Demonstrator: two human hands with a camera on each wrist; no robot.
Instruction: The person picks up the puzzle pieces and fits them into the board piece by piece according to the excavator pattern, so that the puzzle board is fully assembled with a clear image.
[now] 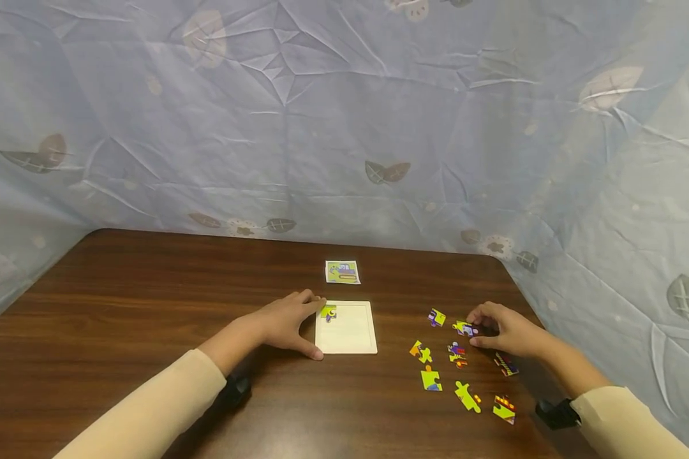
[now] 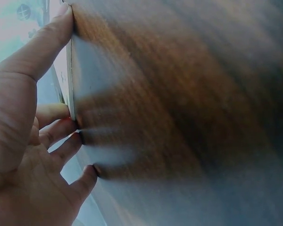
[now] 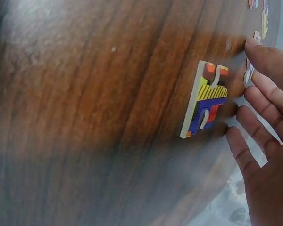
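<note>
My left hand [image 1: 287, 322] grips the left side of a white square puzzle tray [image 1: 350, 338], thumb at the near corner and index finger at the far one. One green and purple puzzle piece [image 1: 328, 312] lies in the tray's upper left corner. At the right, my right hand [image 1: 505, 328] is over the table, thumb and index finger spread apart around a green and purple puzzle piece [image 1: 464, 328]. In the right wrist view, a striped yellow, blue and red piece [image 3: 210, 101] lies flat near its other fingertips.
A small picture card [image 1: 342, 272] of a digger lies beyond the tray. Several loose puzzle pieces, among them a green and blue one [image 1: 431, 380] and a green and red one [image 1: 504, 410], are scattered on the brown wooden table [image 1: 149, 287]. Patterned cloth [image 1: 333, 127] hangs behind.
</note>
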